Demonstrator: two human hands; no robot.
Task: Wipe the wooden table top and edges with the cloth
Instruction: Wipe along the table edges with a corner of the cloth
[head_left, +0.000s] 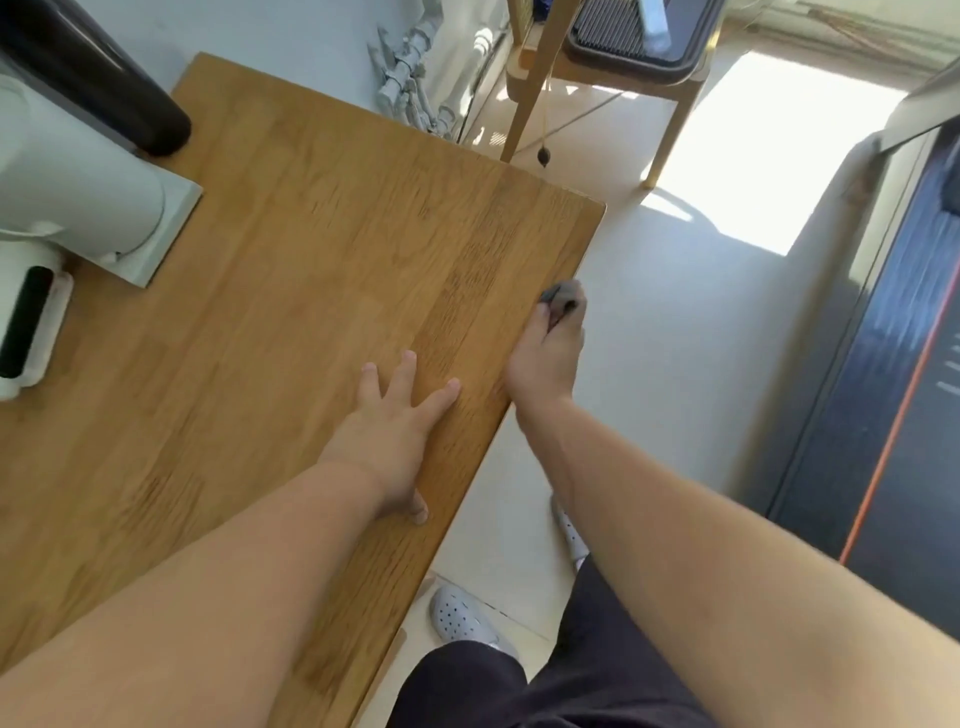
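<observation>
On my feed the wooden table (311, 234) fills the left and middle of the view, its long right edge running from near me out to the far corner. The left hand (395, 431) lies flat on the top close to that right edge, fingers straight and spread, holding nothing. The right hand (548, 358) is at the edge itself, further out than the left: its thumb lies on the top surface and its fingers are curled over the side, clamped on the grey cloth (563, 296), which is bunched against the table's edge and pokes out just beyond the knuckles (how much of it is tucked under the palm I cannot tell). The two hands are near each other but not touching. On the left of the table stands a white machine base (119, 208) with a dark cylinder (104, 78) behind it, and a white unit (31, 327) with a black face sits at the left margin. Beyond the far corner I see grey pipes (410, 88) and a wooden chair (623, 78). Below the edge, on the pale floor (675, 312), are two white perforated shoes (462, 618), and a dark panel (909, 364) with an orange stripe stands at the right.
</observation>
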